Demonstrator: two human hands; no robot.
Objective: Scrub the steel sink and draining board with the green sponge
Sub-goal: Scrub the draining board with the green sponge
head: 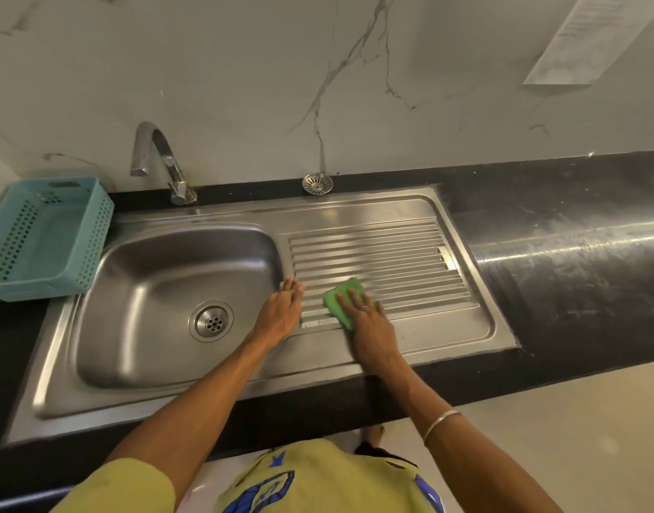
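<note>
Two hands are at work over one steel sink unit set into a dark tabletop (562, 275). The right hand (369, 323) lies flat on the one green sponge (342, 296), its fingers (349, 299) straight and slightly spread, pressing the sponge down onto the ribbed draining board (384, 253). The sponge sits on the near left part of the ribs; its far corner shows past the fingertips and one edge shows at the left of the palm. One ring is on a finger of this hand and one thin metal bangle (442, 425) circles the right forearm.

The left hand (281, 312) rests palm down just to the left of the sponge, apart from it, on the steel strip between the basin and the ribs. Its fingers (292, 286) are straight and held close together, holding nothing.

Left of the left fingers is the single sink basin (140, 290), with one round drain (210, 321) in its floor. Beyond the basin, at the back edge, stands one curved tap (162, 161). One loose round strainer (317, 184) lies on the tabletop beyond both sets of fingertips, against the marble-patterned wall (244, 68). Far to the left of the fingers, one perforated blue basket (47, 238) sits beside the basin, overlapping the sink's left rim. To the right of the right fingers the tabletop runs on, glossy and streaked. One pale paper sheet (592, 38) hangs on the wall at the upper right.
</note>
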